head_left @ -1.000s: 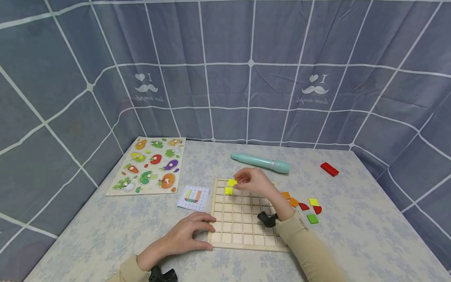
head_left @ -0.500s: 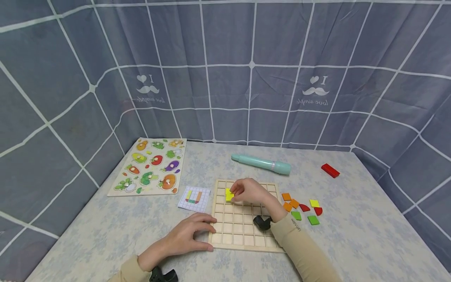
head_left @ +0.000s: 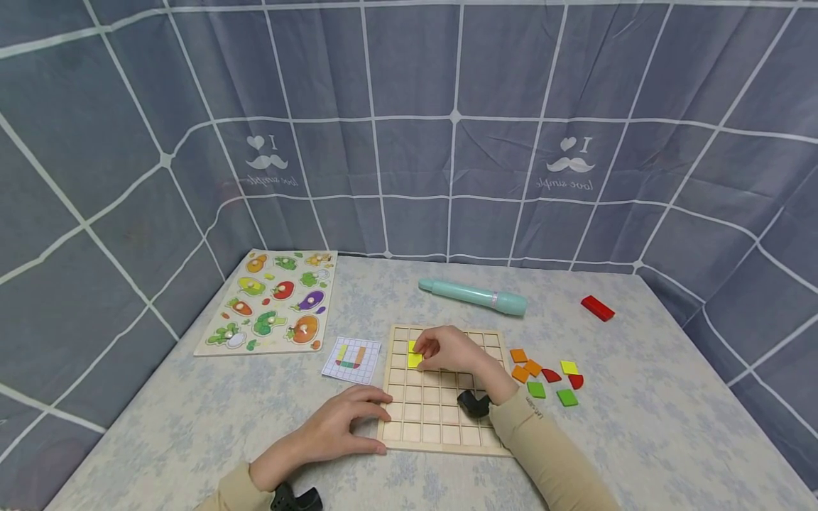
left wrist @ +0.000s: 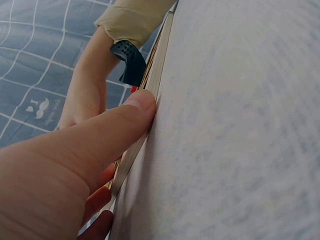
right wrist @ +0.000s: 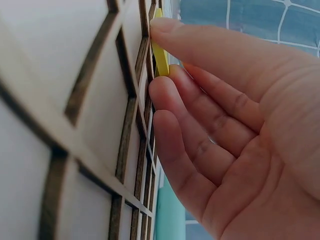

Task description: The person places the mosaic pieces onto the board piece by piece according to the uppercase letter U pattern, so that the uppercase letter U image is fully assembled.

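Observation:
My right hand (head_left: pixel 452 349) pinches a yellow square tile (right wrist: pixel 161 56) between thumb and fingers, right at the grid of the wooden board (head_left: pixel 431 414). In the head view, two yellow patches show at the upper left of the grid, a far one (head_left: pixel 412 346) and a near one (head_left: pixel 415 360), both partly covered by the fingers. My left hand (head_left: pixel 341 424) rests with thumb and fingertips against the board's left edge, its fingers loosely extended. The left wrist view shows the thumb (left wrist: pixel 141 101) on the board's side.
Right of the board lie loose orange, green, red and yellow pieces (head_left: pixel 567 397). A pattern card (head_left: pixel 332 370) lies left of it, near a vegetable puzzle board (head_left: pixel 255 305). Behind are a teal tube-shaped object (head_left: pixel 469 292) and a red block (head_left: pixel 598 308); a grey curtain (head_left: pixel 415 156) hangs beyond.
My right hand has come nearer over the board with the yellow tile, from the far row to about the second and third rows. My left hand stays at the board's edge.

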{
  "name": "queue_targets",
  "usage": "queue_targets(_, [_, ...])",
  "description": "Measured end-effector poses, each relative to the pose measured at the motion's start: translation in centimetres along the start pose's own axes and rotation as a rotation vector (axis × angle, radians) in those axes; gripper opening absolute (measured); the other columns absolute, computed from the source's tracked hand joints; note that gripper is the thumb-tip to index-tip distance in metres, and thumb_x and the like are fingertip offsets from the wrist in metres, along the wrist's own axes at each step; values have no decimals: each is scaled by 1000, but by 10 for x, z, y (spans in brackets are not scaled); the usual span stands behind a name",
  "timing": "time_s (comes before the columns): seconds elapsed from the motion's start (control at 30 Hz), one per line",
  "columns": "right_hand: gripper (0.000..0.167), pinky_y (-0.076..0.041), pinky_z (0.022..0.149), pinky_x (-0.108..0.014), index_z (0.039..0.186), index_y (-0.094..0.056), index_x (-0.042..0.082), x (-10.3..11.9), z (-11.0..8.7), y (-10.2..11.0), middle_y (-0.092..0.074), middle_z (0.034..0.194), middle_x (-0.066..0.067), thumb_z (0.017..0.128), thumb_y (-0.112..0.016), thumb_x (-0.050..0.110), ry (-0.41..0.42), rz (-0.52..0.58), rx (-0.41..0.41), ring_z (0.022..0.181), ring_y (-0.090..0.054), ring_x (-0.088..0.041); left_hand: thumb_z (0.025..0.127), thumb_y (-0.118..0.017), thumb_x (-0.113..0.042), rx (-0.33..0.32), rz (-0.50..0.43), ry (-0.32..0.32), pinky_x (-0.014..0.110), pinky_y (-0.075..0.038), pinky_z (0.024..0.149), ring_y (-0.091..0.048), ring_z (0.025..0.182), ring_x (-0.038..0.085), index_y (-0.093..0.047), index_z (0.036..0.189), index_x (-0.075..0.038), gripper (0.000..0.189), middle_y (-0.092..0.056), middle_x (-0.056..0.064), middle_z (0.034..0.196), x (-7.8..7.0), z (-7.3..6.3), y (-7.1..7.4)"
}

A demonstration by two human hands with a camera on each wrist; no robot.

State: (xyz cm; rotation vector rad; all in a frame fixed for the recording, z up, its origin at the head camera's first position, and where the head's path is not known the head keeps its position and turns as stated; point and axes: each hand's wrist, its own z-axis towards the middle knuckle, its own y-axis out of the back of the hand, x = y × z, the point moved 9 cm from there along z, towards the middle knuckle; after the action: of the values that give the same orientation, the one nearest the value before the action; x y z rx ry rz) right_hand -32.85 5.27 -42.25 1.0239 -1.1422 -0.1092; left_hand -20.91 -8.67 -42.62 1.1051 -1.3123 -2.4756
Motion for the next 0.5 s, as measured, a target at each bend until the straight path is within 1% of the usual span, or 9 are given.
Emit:
queue_targets(0.13, [22, -50, 65, -26, 96, -68, 11, 1, -1, 1, -62, 80, 5, 77, -79, 14, -11, -21, -3, 71, -57, -10, 78, -74, -43, 2, 1, 7, 37, -45, 93, -51, 114, 18, -69, 100, -21, 31, -58, -2, 122, 1, 0, 0])
queue_targets(0.3, [22, -50, 66, -28, 98, -68, 10, 2, -4, 7, -65, 87, 0, 78, -77, 14, -49, -8, 2, 76, -58, -11, 78, -74, -43, 3, 2, 10, 37, -45, 93, -51, 115, 18, -69, 100, -21, 31, -58, -2, 122, 1, 0, -1])
queue_targets(0.43, [24, -52, 71, -30, 105, -66, 7, 6, -10, 23, -65, 100, -8, 83, -73, 13, -42, 19, -4, 84, -61, -16, 79, -73, -42, 8, -7, 15, 37, -45, 93, -51, 115, 18, -69, 101, -21, 31, -58, -2, 123, 1, 0, -1])
queue_targets(0.5, [27, -52, 74, -30, 109, -65, 4, 8, -14, 36, -64, 105, -12, 84, -71, 13, -13, 31, -18, 87, -61, -18, 79, -73, -42, 8, -11, 16, 37, -45, 93, -51, 115, 18, -69, 101, -22, 31, -57, -2, 123, 1, 0, 0])
